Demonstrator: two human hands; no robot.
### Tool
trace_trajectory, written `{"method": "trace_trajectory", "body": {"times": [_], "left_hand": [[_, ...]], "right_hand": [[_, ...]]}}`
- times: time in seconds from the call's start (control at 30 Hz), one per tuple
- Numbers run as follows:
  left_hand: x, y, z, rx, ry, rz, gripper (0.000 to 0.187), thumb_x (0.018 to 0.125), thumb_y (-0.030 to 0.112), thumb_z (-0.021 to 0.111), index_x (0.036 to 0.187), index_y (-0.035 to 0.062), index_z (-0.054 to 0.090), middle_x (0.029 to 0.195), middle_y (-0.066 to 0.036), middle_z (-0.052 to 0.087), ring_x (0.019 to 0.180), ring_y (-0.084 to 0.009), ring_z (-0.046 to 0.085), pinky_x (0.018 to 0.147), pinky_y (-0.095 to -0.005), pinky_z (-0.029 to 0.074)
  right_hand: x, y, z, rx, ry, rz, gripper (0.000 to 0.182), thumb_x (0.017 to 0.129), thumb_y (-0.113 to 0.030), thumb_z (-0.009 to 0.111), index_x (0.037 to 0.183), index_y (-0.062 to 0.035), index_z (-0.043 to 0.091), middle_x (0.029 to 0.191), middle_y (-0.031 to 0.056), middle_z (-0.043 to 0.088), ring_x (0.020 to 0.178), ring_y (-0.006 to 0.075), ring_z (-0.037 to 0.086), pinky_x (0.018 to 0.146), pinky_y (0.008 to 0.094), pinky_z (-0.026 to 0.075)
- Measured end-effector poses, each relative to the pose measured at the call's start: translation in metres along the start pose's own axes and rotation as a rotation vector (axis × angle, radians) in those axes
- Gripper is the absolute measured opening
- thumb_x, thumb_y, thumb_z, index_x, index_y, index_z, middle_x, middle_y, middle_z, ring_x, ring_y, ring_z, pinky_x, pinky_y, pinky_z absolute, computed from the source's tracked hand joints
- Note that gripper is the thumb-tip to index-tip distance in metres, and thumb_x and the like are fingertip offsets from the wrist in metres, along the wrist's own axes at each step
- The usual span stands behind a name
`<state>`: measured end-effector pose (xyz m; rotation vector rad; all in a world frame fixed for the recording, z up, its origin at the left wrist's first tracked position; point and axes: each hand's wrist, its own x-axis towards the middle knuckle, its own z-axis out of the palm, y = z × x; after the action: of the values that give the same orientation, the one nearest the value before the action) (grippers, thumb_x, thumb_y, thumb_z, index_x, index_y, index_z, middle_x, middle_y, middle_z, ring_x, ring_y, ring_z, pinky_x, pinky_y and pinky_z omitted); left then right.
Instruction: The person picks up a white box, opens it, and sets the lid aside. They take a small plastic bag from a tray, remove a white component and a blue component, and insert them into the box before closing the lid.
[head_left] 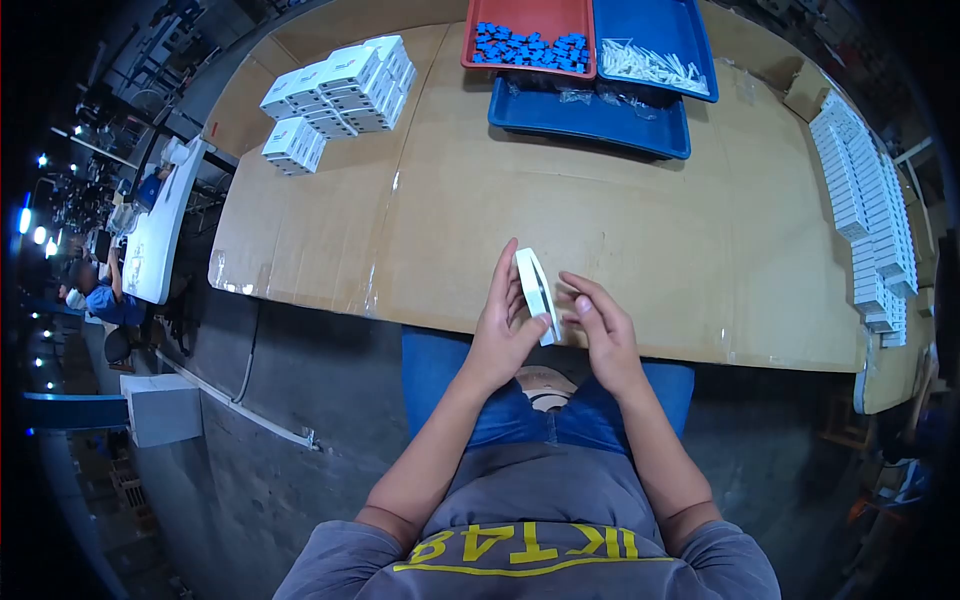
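A flat white plastic piece (536, 296) stands on edge above the front edge of the cardboard-covered table. My left hand (503, 325) grips it from the left, with the thumb on its lower end and the fingers behind it. Just to the right, my right hand (603, 328) has its fingers apart and curved toward the piece; it seems to hold nothing. A dark gap or slot runs along the piece's right side.
Stacked white boxes (345, 85) stand at the back left. Behind are a red tray (470, 40) with blue parts, a blue tray (708, 60) with white parts and a lower blue tray (590, 128). White pieces (865, 215) line the right. A person (105, 298) sits far left.
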<state>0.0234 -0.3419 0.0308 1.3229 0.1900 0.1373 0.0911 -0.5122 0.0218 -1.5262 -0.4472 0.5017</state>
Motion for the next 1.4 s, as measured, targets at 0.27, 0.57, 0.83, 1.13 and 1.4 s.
{"method": "trace_trajectory", "body": {"times": [0.27,0.57,0.83,1.13,1.4], "left_hand": [[-0.001,-0.014,0.0,0.367,-0.114,0.277,0.098,0.088,0.024,0.068,0.167,0.0064,0.012,0.163,-0.021,0.032,0.153,-0.0325,0.033,0.125,-0.0435,0.027],[-0.004,-0.014,0.036,-0.212,0.187,0.035,0.076,0.111,0.058,0.028,0.167,0.0085,0.015,0.154,-0.017,0.045,0.142,-0.0268,0.045,0.119,-0.0395,0.035],[-0.007,-0.015,0.04,-0.115,0.252,0.206,0.079,0.11,0.061,0.027,0.165,0.0052,0.017,0.149,-0.019,0.047,0.14,-0.0275,0.044,0.119,-0.0393,0.032],[-0.012,-0.006,0.044,-0.063,0.198,0.261,0.085,0.108,0.065,0.031,0.161,-0.0014,0.021,0.145,-0.02,0.048,0.14,-0.027,0.044,0.119,-0.0391,0.031],[-0.011,-0.008,0.034,-0.083,0.2,0.257,0.094,0.104,0.068,0.039,0.163,-0.0008,0.015,0.155,-0.022,0.04,0.142,-0.0284,0.043,0.12,-0.0402,0.03]], "right_hand": [[-0.004,-0.02,0.001,0.337,-0.039,0.255,0.051,0.101,-0.013,0.067,0.146,0.002,0.049,0.138,0.0135,0.06,0.122,0.018,0.062,0.102,0.0334,0.051],[-0.008,-0.012,0.03,-0.076,0.052,-0.201,0.054,0.093,-0.009,0.073,0.142,0.0013,0.055,0.153,0.0213,0.051,0.143,0.0313,0.05,0.119,0.0415,0.038],[-0.017,-0.014,0.046,-0.175,0.124,-0.31,0.049,0.098,-0.011,0.069,0.143,0.0045,0.058,0.15,0.028,0.054,0.14,0.0372,0.055,0.114,0.0424,0.045],[-0.027,-0.008,0.052,-0.141,0.167,-0.373,0.044,0.104,-0.009,0.061,0.144,0.0085,0.055,0.151,0.0324,0.051,0.139,0.0406,0.054,0.11,0.0411,0.048],[-0.022,-0.01,0.056,0.058,0.122,-0.278,0.044,0.109,-0.018,0.053,0.146,0.0069,0.053,0.154,0.0271,0.05,0.143,0.035,0.05,0.117,0.0406,0.041]]}}
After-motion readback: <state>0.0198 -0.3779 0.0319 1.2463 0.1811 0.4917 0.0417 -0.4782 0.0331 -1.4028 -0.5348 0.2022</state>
